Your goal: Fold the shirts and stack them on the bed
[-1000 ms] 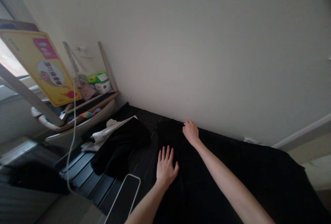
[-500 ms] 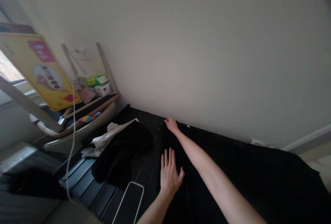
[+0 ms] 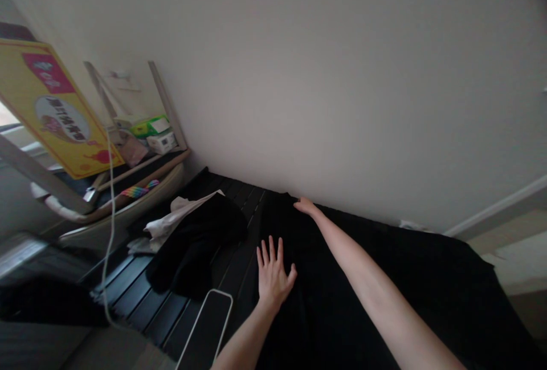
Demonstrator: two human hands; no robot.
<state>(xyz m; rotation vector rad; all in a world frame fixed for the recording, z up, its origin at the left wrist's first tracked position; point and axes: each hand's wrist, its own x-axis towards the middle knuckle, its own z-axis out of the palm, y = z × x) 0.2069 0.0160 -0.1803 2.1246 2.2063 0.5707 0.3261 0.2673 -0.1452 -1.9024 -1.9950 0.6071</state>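
A large black cloth (image 3: pixel 384 279) is spread over a dark slatted surface (image 3: pixel 149 307) along a white wall. My left hand (image 3: pixel 272 272) lies flat on the cloth's near left part, fingers spread. My right hand (image 3: pixel 305 206) reaches to the cloth's far edge by the wall; it looks flat against the fabric, with its fingers mostly hidden. A heap of black and white clothes (image 3: pixel 188 233) sits to the left of my hands. A phone (image 3: pixel 205 330) with a pale rim lies near my left forearm.
At far left stands a low rack (image 3: pixel 128 173) with small boxes, a yellow sign (image 3: pixel 51 113) leaning over it, and a white cable (image 3: pixel 109 227) hanging down. A pale baseboard (image 3: pixel 496 210) and floor show at right.
My right hand slid along the cloth's far edge, first left, then back right a little. My left hand stayed flat on the cloth. The view shifted slightly.
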